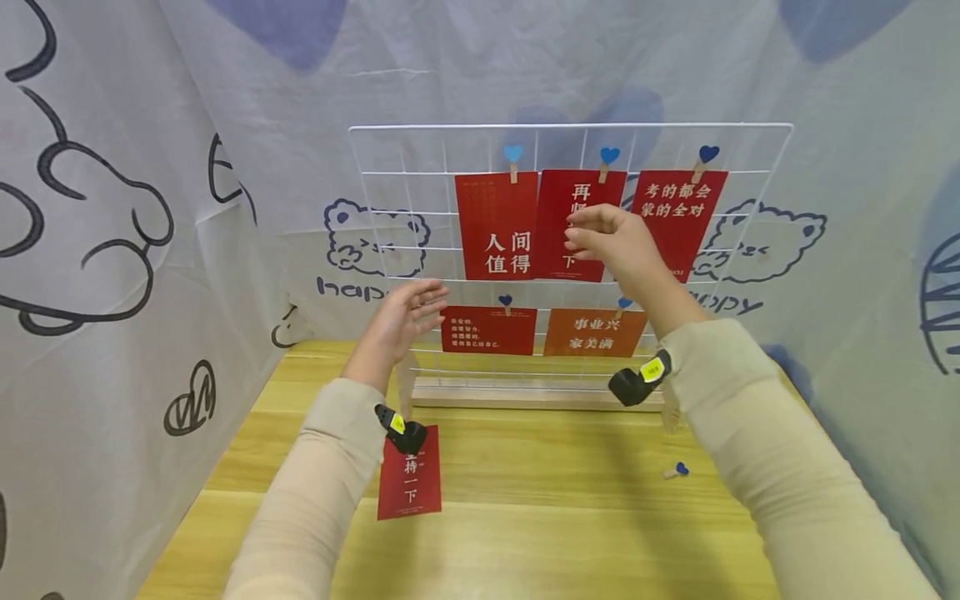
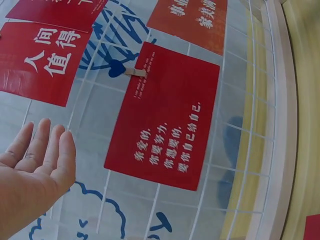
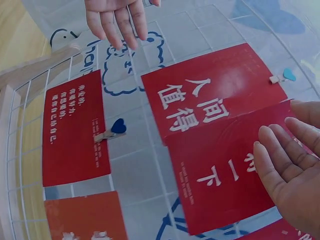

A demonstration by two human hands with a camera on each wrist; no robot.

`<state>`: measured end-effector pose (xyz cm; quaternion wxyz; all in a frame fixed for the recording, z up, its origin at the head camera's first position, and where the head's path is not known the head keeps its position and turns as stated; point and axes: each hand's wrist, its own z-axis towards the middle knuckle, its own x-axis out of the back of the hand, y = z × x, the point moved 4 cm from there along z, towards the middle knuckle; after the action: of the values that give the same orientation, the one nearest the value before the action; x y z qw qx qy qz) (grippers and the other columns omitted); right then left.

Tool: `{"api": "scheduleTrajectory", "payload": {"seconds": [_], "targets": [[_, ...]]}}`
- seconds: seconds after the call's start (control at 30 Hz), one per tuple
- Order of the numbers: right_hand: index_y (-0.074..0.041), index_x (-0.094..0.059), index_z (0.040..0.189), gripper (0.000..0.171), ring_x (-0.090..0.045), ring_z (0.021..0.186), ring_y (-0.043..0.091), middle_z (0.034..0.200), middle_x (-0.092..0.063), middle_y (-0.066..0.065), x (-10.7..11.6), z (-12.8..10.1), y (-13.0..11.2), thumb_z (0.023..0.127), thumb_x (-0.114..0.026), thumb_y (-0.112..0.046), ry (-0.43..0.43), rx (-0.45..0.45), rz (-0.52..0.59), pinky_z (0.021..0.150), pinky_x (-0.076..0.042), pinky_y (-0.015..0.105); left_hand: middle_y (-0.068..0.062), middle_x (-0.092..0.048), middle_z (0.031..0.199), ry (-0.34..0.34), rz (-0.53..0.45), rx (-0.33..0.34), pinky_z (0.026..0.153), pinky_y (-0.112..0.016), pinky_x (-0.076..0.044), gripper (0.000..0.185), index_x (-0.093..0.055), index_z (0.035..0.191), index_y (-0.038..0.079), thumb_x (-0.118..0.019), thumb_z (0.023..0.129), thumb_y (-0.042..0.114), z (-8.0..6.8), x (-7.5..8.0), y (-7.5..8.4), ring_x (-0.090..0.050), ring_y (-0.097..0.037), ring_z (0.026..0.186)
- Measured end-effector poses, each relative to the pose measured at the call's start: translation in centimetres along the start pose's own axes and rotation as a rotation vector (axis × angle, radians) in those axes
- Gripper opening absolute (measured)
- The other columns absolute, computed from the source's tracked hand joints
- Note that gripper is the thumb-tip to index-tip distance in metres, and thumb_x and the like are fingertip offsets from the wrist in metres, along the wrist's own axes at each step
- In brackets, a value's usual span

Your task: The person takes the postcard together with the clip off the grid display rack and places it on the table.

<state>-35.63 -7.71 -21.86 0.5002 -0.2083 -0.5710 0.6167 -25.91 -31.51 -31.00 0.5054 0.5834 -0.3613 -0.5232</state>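
Observation:
A white wire grid (image 1: 390, 167) stands on a wooden base (image 1: 525, 398) and carries several cards hung from blue heart pegs. My right hand (image 1: 596, 235) (image 3: 287, 162) is raised with straight fingers just in front of the middle top red card (image 1: 581, 196) (image 3: 220, 185); it holds nothing. Left of that card hangs another red card (image 1: 497, 225) (image 3: 210, 95). My left hand (image 1: 408, 310) (image 2: 40, 160) hovers, relaxed and empty, before the grid's bare left part, beside the lower red card (image 1: 487, 330) (image 2: 165, 130).
An orange card (image 1: 596, 332) and a third top red card (image 1: 678, 217) also hang on the grid. On the wooden table (image 1: 562, 517) a loose red card (image 1: 408, 487) lies flat at the left and a loose blue heart peg (image 1: 677, 471) at the right. Printed cloth surrounds the table.

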Motion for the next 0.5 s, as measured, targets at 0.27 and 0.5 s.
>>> {"api": "scheduleTrajectory", "payload": {"seconds": [0.27, 0.5], "targets": [[-0.002, -0.049, 0.115, 0.033, -0.053, 0.093, 0.020, 0.107, -0.054, 0.010, -0.3, 1.3, -2.0, 0.086, -0.053, -0.018, -0.001, 0.056, 0.009, 0.082, -0.043, 0.032, -0.011, -0.047, 0.113, 0.032, 0.038, -0.081, 0.096, -0.043, -0.024, 0.032, -0.042, 0.113, 0.000, -0.035, 0.091, 0.022, 1.1, -1.0, 1.5, -0.040, -0.026, 0.109], [-0.010, -0.052, 0.113, 0.036, -0.054, 0.090, 0.017, 0.103, -0.055, 0.006, -0.4, 3.4, -2.3, 0.081, -0.060, -0.023, 0.003, 0.092, 0.027, 0.076, -0.046, 0.028, -0.018, -0.041, 0.125, 0.037, 0.064, -0.097, 0.096, -0.042, -0.024, 0.038, -0.039, 0.121, -0.004, -0.036, 0.091, 0.020, 1.9, -1.7, 2.6, -0.037, -0.029, 0.114]]}}
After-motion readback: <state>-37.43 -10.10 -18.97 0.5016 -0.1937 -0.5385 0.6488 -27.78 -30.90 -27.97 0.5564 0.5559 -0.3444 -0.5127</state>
